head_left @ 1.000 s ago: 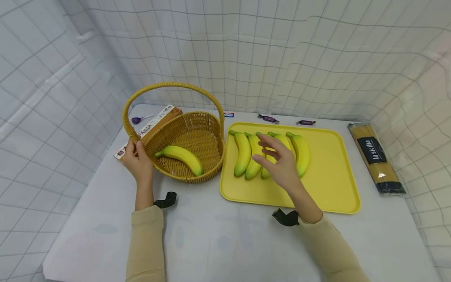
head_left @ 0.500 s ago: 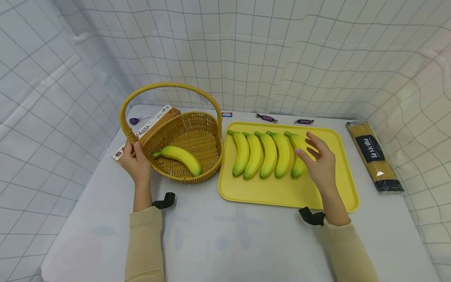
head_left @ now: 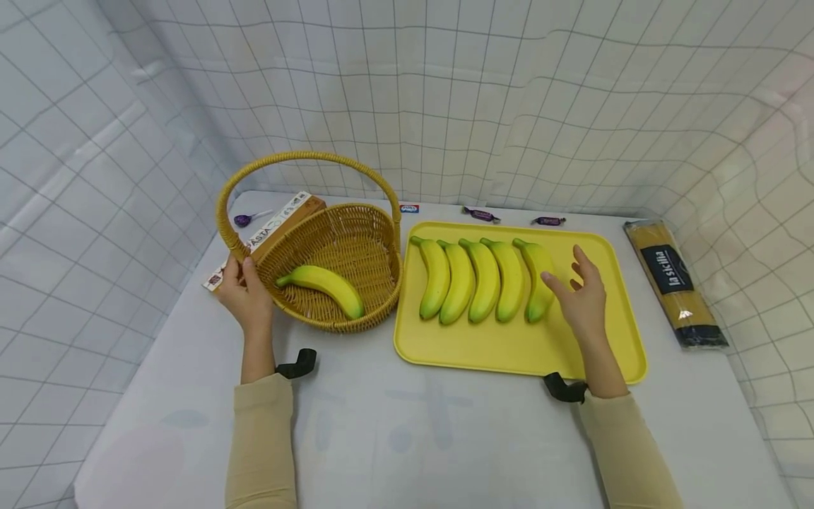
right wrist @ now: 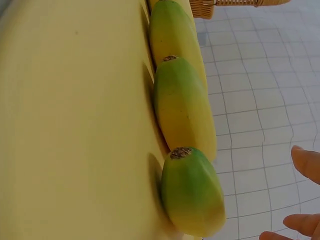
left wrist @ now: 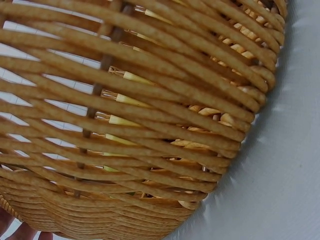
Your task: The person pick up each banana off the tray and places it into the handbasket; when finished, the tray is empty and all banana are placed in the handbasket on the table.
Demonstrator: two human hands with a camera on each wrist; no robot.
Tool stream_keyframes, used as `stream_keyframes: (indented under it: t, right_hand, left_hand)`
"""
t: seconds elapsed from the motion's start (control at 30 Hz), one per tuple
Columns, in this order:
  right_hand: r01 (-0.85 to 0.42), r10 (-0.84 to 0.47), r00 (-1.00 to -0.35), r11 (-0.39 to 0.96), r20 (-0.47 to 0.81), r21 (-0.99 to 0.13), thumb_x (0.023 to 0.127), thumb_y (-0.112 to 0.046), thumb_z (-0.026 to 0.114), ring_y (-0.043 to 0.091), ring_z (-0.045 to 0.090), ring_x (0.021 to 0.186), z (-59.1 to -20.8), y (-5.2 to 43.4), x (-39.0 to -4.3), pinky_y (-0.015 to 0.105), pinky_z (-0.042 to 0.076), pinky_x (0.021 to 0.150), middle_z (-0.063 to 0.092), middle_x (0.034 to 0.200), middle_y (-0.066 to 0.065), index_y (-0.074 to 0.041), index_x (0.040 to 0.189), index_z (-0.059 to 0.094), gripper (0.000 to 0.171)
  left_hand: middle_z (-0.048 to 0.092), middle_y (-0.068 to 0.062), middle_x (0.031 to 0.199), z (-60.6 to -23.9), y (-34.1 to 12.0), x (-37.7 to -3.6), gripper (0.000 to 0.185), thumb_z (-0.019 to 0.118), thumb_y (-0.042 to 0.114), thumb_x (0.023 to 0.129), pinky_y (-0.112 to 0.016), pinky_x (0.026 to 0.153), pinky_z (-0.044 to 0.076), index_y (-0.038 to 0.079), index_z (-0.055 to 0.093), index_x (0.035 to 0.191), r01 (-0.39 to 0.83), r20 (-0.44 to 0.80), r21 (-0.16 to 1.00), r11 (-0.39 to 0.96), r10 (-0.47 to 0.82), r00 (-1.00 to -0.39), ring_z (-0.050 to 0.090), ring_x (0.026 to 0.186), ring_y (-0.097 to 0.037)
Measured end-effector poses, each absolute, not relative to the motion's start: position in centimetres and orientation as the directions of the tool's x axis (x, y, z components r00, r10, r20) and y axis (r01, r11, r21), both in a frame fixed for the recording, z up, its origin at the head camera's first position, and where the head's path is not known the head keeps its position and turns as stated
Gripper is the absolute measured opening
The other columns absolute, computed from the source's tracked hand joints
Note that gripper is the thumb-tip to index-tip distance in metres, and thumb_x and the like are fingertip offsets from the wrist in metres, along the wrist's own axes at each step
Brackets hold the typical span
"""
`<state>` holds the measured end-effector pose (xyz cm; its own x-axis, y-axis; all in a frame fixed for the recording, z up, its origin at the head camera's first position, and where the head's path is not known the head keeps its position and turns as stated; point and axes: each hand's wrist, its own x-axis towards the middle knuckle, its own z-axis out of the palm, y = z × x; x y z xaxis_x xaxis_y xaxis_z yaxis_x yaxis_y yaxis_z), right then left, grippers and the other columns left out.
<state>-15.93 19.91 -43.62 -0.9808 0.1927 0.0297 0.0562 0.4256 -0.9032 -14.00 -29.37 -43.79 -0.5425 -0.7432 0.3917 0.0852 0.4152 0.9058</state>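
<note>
Tray (head_left: pixel 610 353) is lying at the table's (head_left: pixel 413 438) right half, carrying five bananas (head_left: pixel 486 279) along its left edge. Basket (head_left: pixel 356 233) is sitting left of it, one banana (head_left: pixel 324 283) inside. Left hand (head_left: pixel 244 297) is gripping the basket's rim; right hand (head_left: pixel 581 300) is hovering, fingers spread, at the rightmost banana (head_left: pixel 537 276).

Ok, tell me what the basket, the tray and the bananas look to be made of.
Basket: woven wicker or rattan, tan, matte; strands and gaps show in the left wrist view.
Tray: looks like moulded plastic, yellow, smooth, with a rounded raised rim.
Bananas: uniform glossy yellow-green skins with no blemishes; possibly plastic replicas, though I cannot tell.
</note>
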Motion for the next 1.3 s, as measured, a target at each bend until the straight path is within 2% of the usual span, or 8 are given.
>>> stream_keyframes:
  t: [0.27, 0.4, 0.5, 0.67, 0.87, 1.03, 1.23, 1.3]
  right_hand:
    - [0.128, 0.156, -0.986, 0.423, -0.067, -0.897, 0.092, -0.032, 0.067, 0.037, 0.025, 0.145, -45.4, 20.2, -16.4, 0.051, 0.029, 0.115, 0.017, 0.163, 0.01, -0.018, 0.158, 0.011, 0.087]
    - [0.18, 0.158, -0.98, 0.43, -0.122, -0.885, 0.092, -0.03, 0.066, 0.038, 0.026, 0.145, -46.1, 20.0, -16.6, 0.049, 0.029, 0.115, 0.016, 0.163, 0.013, -0.018, 0.158, 0.008, 0.089]
    - [0.204, 0.17, -0.975, 0.425, -0.143, -0.882, 0.093, -0.029, 0.066, 0.038, 0.027, 0.144, -46.4, 20.0, -16.7, 0.048, 0.028, 0.116, 0.016, 0.162, 0.014, -0.018, 0.158, 0.008, 0.088]
    - [0.2, 0.177, -0.975, 0.425, -0.136, -0.883, 0.093, -0.028, 0.065, 0.037, 0.029, 0.143, -46.9, 20.0, -16.8, 0.047, 0.029, 0.116, 0.019, 0.162, 0.015, -0.015, 0.158, 0.009, 0.087]
    - [0.184, 0.183, -0.977, 0.452, -0.111, -0.873, 0.093, -0.028, 0.065, 0.036, 0.032, 0.141, -47.5, 19.8, -17.0, 0.046, 0.031, 0.114, 0.023, 0.16, 0.016, -0.013, 0.158, 0.011, 0.085]
    - [0.19, 0.199, -0.974, 0.477, -0.105, -0.858, 0.093, -0.03, 0.065, 0.035, 0.034, 0.139, -47.7, 19.7, -16.9, 0.046, 0.032, 0.113, 0.026, 0.159, 0.016, -0.013, 0.158, 0.013, 0.084]
    - [0.206, 0.218, -0.97, 0.493, -0.109, -0.845, 0.094, -0.032, 0.064, 0.034, 0.037, 0.137, -47.8, 19.5, -17.0, 0.045, 0.033, 0.112, 0.035, 0.154, 0.018, -0.01, 0.157, 0.017, 0.082]
    - [0.214, 0.226, -0.968, 0.496, -0.113, -0.841, 0.093, -0.032, 0.064, 0.034, 0.038, 0.137, -47.8, 19.5, -17.0, 0.044, 0.033, 0.113, 0.037, 0.153, 0.019, -0.009, 0.156, 0.019, 0.08]
  left_hand:
    - [0.059, 0.01, 0.094, -44.0, -29.5, -14.1, 0.026, 0.052, 0.015, 0.1, -0.015, 0.074, 0.041, -0.004, 0.067, 0.111, 0.111, 0.397, 0.907, 0.406, -0.737, -0.547, 0.052, 0.084, 0.001]
    - [0.065, -0.004, 0.098, -44.1, -29.5, -13.9, 0.027, 0.052, 0.015, 0.099, -0.014, 0.074, 0.042, -0.006, 0.066, 0.111, 0.125, 0.41, 0.902, 0.413, -0.73, -0.548, 0.053, 0.084, 0.002]
    - [0.065, -0.005, 0.098, -44.0, -29.4, -13.9, 0.027, 0.053, 0.014, 0.099, -0.014, 0.074, 0.042, -0.006, 0.066, 0.112, 0.127, 0.412, 0.902, 0.414, -0.73, -0.546, 0.053, 0.084, 0.003]
    - [0.061, 0.009, 0.096, -44.0, -29.4, -14.0, 0.027, 0.052, 0.015, 0.099, -0.014, 0.075, 0.042, -0.005, 0.066, 0.112, 0.104, 0.397, 0.907, 0.408, -0.743, -0.539, 0.053, 0.085, 0.003]
    - [0.06, 0.007, 0.096, -44.1, -29.4, -14.2, 0.026, 0.05, 0.009, 0.099, -0.014, 0.074, 0.04, -0.008, 0.065, 0.113, 0.088, 0.392, 0.908, 0.41, -0.756, -0.524, 0.051, 0.085, 0.004]
    - [0.058, 0.013, 0.094, -44.1, -29.5, -14.2, 0.028, 0.05, 0.013, 0.1, -0.015, 0.075, 0.041, -0.005, 0.066, 0.113, 0.086, 0.391, 0.907, 0.411, -0.751, -0.532, 0.051, 0.085, 0.005]
    - [0.064, -0.005, 0.099, -44.2, -29.6, -14.1, 0.03, 0.051, 0.017, 0.1, -0.016, 0.076, 0.042, -0.003, 0.066, 0.115, 0.097, 0.385, 0.911, 0.4, -0.744, -0.546, 0.052, 0.087, 0.003]
    - [0.064, -0.007, 0.101, -44.2, -29.6, -14.1, 0.03, 0.05, 0.017, 0.1, -0.016, 0.077, 0.042, -0.002, 0.066, 0.117, 0.091, 0.38, 0.913, 0.398, -0.746, -0.547, 0.052, 0.088, 0.003]
